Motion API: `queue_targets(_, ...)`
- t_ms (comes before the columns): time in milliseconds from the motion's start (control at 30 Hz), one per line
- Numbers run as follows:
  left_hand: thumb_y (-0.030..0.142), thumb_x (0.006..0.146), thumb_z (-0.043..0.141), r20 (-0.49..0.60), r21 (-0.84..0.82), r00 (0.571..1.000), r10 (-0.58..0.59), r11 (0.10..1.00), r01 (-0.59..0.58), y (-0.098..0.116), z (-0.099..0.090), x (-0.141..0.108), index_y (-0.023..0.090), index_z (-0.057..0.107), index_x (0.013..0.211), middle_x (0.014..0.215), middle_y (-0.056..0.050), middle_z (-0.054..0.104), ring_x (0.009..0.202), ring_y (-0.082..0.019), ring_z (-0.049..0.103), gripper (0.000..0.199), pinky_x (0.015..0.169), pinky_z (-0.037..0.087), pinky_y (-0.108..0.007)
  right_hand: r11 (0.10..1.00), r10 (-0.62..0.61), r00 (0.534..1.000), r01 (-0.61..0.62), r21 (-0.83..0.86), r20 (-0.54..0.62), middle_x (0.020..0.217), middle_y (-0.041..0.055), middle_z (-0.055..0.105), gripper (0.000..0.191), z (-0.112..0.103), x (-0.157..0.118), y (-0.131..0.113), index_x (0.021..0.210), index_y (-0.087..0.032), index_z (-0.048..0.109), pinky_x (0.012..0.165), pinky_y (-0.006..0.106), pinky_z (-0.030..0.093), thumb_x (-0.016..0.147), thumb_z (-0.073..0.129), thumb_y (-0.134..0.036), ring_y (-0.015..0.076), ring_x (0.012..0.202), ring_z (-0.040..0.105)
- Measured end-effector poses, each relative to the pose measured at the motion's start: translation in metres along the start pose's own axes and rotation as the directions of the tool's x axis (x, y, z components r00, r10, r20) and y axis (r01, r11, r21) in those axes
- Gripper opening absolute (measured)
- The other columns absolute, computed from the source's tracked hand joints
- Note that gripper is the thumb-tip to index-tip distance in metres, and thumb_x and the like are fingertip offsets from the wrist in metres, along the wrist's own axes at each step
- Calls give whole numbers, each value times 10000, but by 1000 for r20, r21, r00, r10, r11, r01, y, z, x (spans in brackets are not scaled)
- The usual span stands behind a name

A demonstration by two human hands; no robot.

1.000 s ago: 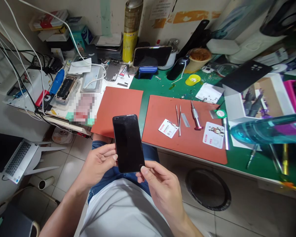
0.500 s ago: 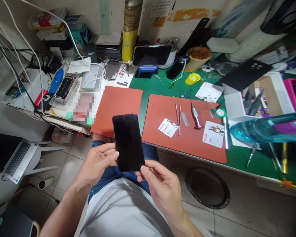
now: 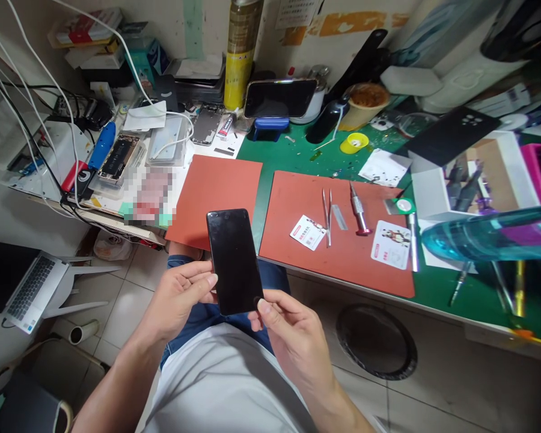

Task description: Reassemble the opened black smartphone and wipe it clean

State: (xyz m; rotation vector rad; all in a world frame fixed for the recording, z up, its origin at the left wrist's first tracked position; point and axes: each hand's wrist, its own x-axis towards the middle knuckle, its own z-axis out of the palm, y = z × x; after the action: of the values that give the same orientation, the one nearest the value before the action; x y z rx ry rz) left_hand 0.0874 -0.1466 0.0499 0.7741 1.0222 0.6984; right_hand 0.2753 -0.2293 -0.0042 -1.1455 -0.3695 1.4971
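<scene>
A black phone [image 3: 234,261] with a dark screen is held over my lap, just off the table edge. My left hand [image 3: 187,294] pinches its left side, thumb on the front edge. The lower right corner is gripped by my right hand [image 3: 288,325] between thumb and fingers. Beyond the phone lie two brown mats [image 3: 225,180]. Tweezers [image 3: 328,219], a screwdriver [image 3: 359,210] and two printed cards [image 3: 307,233] rest on the right mat.
A phone on a blue stand [image 3: 279,99] and a yellow can [image 3: 241,60] stand at the back. At right are a white box of tools [image 3: 433,192] and a teal bottle [image 3: 482,233]. Opened phone parts [image 3: 119,157] and cables lie left. A round bin [image 3: 376,343] sits below.
The view has shifted very slightly. The phone is tilted a little differently, and both hands keep their hold on it.
</scene>
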Motion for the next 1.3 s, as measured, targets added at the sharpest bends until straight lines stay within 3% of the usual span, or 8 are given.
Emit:
queue_targets(167, 502, 967, 755, -51, -45, 998, 27, 999, -29, -2, 6, 6, 147, 809, 1007, 927, -98, 796, 839, -213, 757, 361, 707, 593, -291, 999, 22, 1000, -22, 47, 12, 640, -15, 697, 248, 1, -1, 0, 931, -240, 858, 634, 273, 556, 797, 951, -427, 124, 569, 647)
queue_targets(300, 582, 980, 713, -73, -138, 995, 66, 987, -76, -15, 12, 9, 186, 724, 1018, 1034, -72, 770, 950, -200, 739, 399, 819, 583, -296, 996, 78, 996, -80, 40, 47, 658, -8, 676, 283, 3, -1, -3, 944, -219, 858, 638, 266, 521, 803, 939, -450, 116, 584, 618)
queue_targets(467, 601, 752, 928, 197, -281, 979, 57, 960, 0, -34, 11, 10, 278, 538, 1278, 1362, -137, 702, 1163, -337, 734, 731, 888, 615, -444, 984, 158, 979, -167, 60, 128, 616, -14, 603, 327, 7, 3, -3, 826, -183, 817, 598, 247, 434, 808, 915, -494, 107, 576, 546)
queue_targets(633, 414, 870, 887, 290, -314, 944, 158, 947, -62, -40, 7, 14, 321, 449, 1273, 1457, -136, 666, 1229, -316, 723, 602, 908, 611, -434, 971, 119, 982, -85, -222, 147, 706, 34, 700, 378, 8, 6, -6, 826, -189, 776, 640, 289, 476, 932, 773, -552, 155, 635, 603)
queue_targets(733, 353, 910, 859, 223, -234, 954, 199, 961, -146, -40, 4, 15, 319, 455, 1292, 1451, -123, 668, 1246, -276, 706, 556, 979, 589, -433, 774, -190, 973, 232, -589, 134, 842, 54, 745, 266, 11, 5, -23, 952, -203, 776, 713, 305, 504, 1034, 669, -432, 186, 747, 657)
queue_targets(833, 300, 905, 864, 171, -125, 955, 243, 967, -224, -41, 2, 15, 324, 482, 1291, 1450, -95, 661, 1249, -242, 689, 544, 1069, 557, -462, 524, -388, 863, 496, -692, 325, 973, 62, 759, 156, 19, 5, -45, 1040, -206, 745, 790, 296, 523, 1076, 601, -254, 186, 854, 697)
queue_targets(967, 273, 864, 900, 140, -53, 955, 260, 966, -255, -43, 2, 15, 324, 528, 1264, 1398, -63, 674, 1218, -214, 694, 549, 1094, 548, -441, 373, -352, 777, 628, -683, 522, 984, 83, 735, 191, 28, 8, -66, 1134, -168, 713, 770, 299, 523, 1090, 530, -146, 192, 852, 694)
queue_targets(1300, 274, 813, 937, 35, 115, 978, 208, 971, -210, -44, 4, 11, 307, 564, 1264, 1439, -76, 611, 1312, -235, 636, 586, 1092, 543, -397, 245, -301, 759, 647, -722, 578, 812, 31, 621, 205, 31, 11, -75, 1082, -119, 719, 611, 292, 436, 1049, 524, -68, 168, 675, 569)
